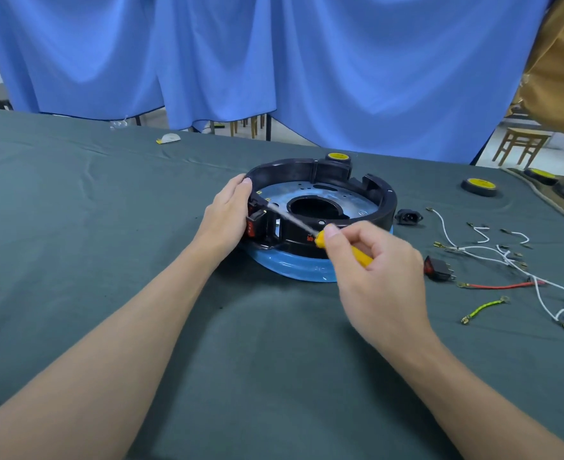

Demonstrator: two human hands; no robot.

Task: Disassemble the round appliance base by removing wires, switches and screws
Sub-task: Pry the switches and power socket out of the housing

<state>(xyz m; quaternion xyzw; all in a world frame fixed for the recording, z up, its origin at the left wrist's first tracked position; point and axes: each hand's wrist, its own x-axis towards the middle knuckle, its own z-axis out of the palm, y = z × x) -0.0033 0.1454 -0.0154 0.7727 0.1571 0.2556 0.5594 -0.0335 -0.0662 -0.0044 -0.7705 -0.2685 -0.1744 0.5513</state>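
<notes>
Yellow screwdriver (pixel 321 240) pinched in right hand (pixel 375 272) — tip inside base (pixel 385 209), left hand (pixel 227 214) gripping rim.

The left arm (pixel 124 327) and right arm (pixel 456 386) are showing bare, and the left hand (pixel 229 210) and right hand (pixel 376 270) are too.

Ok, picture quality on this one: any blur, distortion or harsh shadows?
Head view: wide-angle distortion bows the table and stretches the forearms; the screwdriver shaft looks slightly smeared; the round base is sharp; lighting is even, only a soft shadow below the right hand.
</notes>
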